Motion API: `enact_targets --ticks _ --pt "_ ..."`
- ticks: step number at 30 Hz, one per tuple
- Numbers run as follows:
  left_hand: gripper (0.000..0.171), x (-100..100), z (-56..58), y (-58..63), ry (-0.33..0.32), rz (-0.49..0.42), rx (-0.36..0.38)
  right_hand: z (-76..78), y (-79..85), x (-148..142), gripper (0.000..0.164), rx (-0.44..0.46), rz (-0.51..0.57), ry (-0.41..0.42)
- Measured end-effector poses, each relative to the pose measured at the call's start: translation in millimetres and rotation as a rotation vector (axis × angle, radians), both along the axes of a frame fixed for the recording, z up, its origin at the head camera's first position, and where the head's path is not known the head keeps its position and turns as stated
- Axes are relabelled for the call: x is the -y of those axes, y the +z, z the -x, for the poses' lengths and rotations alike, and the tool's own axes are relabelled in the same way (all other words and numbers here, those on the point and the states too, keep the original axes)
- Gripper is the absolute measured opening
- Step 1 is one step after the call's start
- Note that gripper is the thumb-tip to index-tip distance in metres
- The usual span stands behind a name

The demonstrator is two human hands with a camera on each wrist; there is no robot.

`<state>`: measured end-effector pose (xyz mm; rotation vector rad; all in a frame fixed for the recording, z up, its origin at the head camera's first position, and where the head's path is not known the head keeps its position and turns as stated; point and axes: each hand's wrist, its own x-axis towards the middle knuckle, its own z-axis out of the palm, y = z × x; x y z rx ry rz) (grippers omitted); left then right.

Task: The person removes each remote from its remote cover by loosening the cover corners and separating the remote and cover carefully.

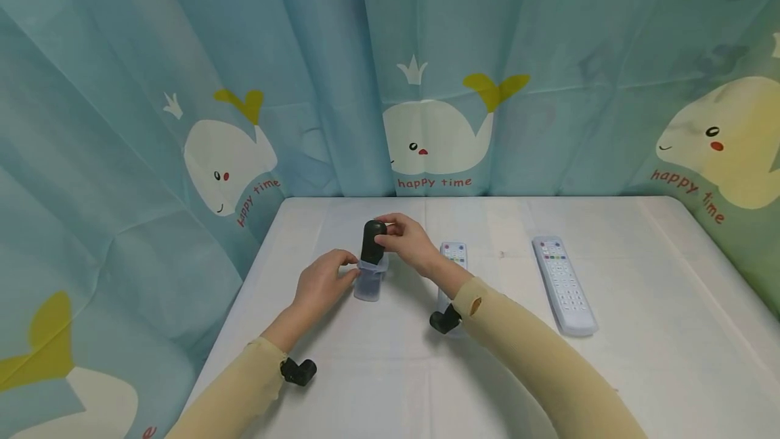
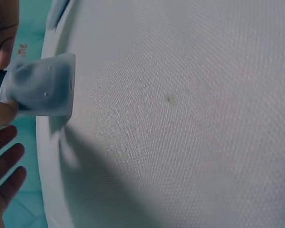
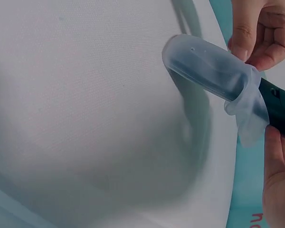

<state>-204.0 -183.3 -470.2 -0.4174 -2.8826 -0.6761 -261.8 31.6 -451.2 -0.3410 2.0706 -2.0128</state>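
Note:
A black remote control (image 1: 372, 244) stands tilted, its lower part inside a translucent silicone cover (image 1: 367, 285). Its keys do not show in the head view. At its upper end my right hand (image 1: 409, 244) grips the bare black part between thumb and fingers. My left hand (image 1: 323, 282) pinches the cover near its mouth from the left. In the right wrist view the cover's rim (image 3: 249, 102) is bunched and folded back around the black body (image 3: 278, 104). The left wrist view shows the thumb (image 2: 4, 113) on the cover, with other fingers spread apart.
Two pale remote controls in translucent covers lie on the white table: one remote (image 1: 453, 256) partly behind my right forearm, another remote (image 1: 563, 286) farther right. A blue curtain (image 1: 341, 73) with whale prints hangs along the table's back and sides. Black wrist devices (image 1: 298, 372) are on both wrists.

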Motion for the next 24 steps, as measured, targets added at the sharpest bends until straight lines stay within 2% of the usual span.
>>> enact_targets --ticks 8,15,17,20,24 --pt "0.018 -1 1.3 -3.9 -0.042 0.063 -0.143 -1.1 3.0 -4 0.043 0.003 0.005 0.033" --pt "0.008 1 4.0 -8.3 -0.167 0.121 -0.403 -2.0 3.1 -5 0.042 0.017 0.020 0.034" --pt "0.008 1 5.0 -8.9 -0.194 0.129 -0.453 -2.1 2.8 -5 0.042 0.016 0.022 0.027" --pt "0.008 1 6.5 -10.5 -0.212 0.144 -0.483 -1.8 1.9 -3 0.041 0.000 0.008 0.003" --pt "0.010 1 5.2 -13.6 -0.222 0.171 -0.466 -2.6 1.3 -1 0.041 -0.028 -0.016 -0.029"
